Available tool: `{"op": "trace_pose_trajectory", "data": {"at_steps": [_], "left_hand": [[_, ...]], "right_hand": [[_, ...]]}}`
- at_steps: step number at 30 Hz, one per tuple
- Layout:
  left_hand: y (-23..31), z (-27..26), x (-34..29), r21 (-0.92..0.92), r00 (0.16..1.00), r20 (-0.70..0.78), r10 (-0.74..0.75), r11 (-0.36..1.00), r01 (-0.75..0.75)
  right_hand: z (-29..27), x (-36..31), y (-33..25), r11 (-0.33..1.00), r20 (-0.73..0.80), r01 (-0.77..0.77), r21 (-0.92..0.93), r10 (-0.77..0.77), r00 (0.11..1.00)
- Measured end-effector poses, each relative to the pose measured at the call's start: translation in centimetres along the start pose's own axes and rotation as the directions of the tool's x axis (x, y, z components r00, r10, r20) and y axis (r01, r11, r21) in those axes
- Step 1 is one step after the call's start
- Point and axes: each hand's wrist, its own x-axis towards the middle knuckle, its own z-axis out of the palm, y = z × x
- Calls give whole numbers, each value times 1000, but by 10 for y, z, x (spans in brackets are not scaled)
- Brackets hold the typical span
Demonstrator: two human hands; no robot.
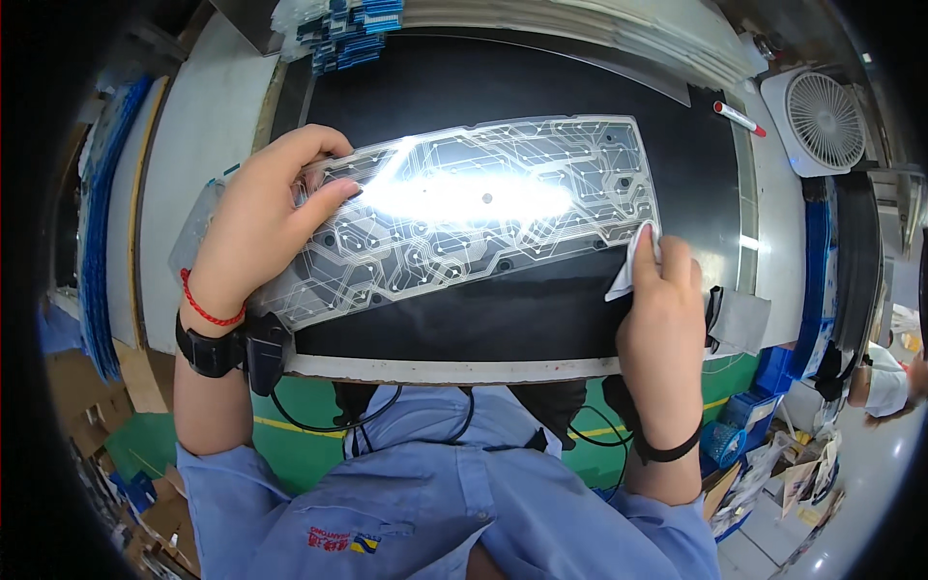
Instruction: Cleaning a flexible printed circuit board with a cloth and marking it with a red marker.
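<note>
A clear flexible circuit sheet (435, 256), long and printed with silvery traces, is held tilted above the black work mat (503, 319). My left hand (266, 213) grips its left end, thumb on top and fingers curled over the far edge. A bright glare covers the sheet's middle. At the right end, my right hand (662, 300) pinches a folded white cloth (623, 271) against the sheet's near right corner. The fingers under the sheet are partly hidden. Another clear sheet (193, 227) shows beside my left wrist.
Stacked clear sheets (580, 24) and blue-edged pieces (353, 34) lie along the far edge. A red-and-white marker (739, 119) and a white fan (817, 121) are at the right. A grey cloth piece (742, 321) sits by my right wrist. Blue bins (749, 411) stand lower right.
</note>
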Motion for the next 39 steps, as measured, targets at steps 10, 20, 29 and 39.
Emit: {"op": "trace_pose_trajectory", "data": {"at_steps": [10,20,29,39], "left_hand": [[5,-2,-3,24,1000,-8,13,1000,-13],[4,-1,-1,26,1000,-17,4,1000,-4],[-3,0,-3,36,995,-23,94,995,-93],[-4,-2,0,35,996,-9,94,995,-94]], "right_hand": [[-10,38,26,964,72,258,71,-263,962],[-4,10,-108,773,1,550,317,-580,815],[-4,13,19,998,29,-49,-28,50,998],[4,17,-113,927,-57,347,141,-342,938]]}}
